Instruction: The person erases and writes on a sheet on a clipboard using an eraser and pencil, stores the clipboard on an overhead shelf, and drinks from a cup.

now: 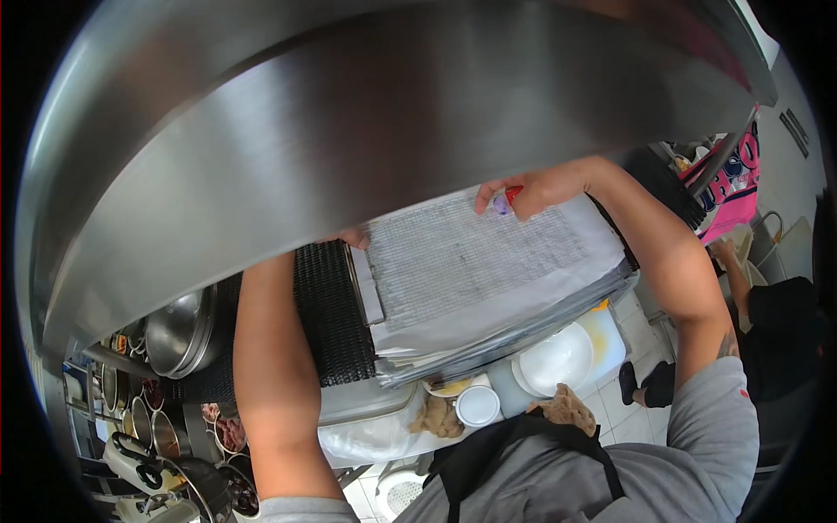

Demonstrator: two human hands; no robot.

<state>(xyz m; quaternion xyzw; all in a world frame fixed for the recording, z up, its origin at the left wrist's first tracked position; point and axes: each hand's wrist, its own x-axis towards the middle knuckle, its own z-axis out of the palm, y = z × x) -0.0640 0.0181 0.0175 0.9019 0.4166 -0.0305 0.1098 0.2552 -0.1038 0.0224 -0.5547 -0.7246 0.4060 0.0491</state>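
Over the gridded sheet (475, 261), the right grip (547, 188) clasps a red object (514, 191); left grip (353, 237) unclear; pink cloth (735, 196) bears large letters.

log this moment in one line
right hand: holds red item at sheet | left hand: near sheet's left edge, mostly hidden by steel panel

You are in a kitchen, by its look a working one rather than a home's. A broad steel panel (392, 122) hangs over your station, and steel bowls (180, 331) are stacked to your left. Beyond them, smaller containers hold what looks like raw meat (231, 434). Near you are a white bowl (562, 357) and a lidded tub (478, 405). You wear a black apron (523, 453), the floor (641, 423) is tiled white, and another person (776, 314) stands to your right.
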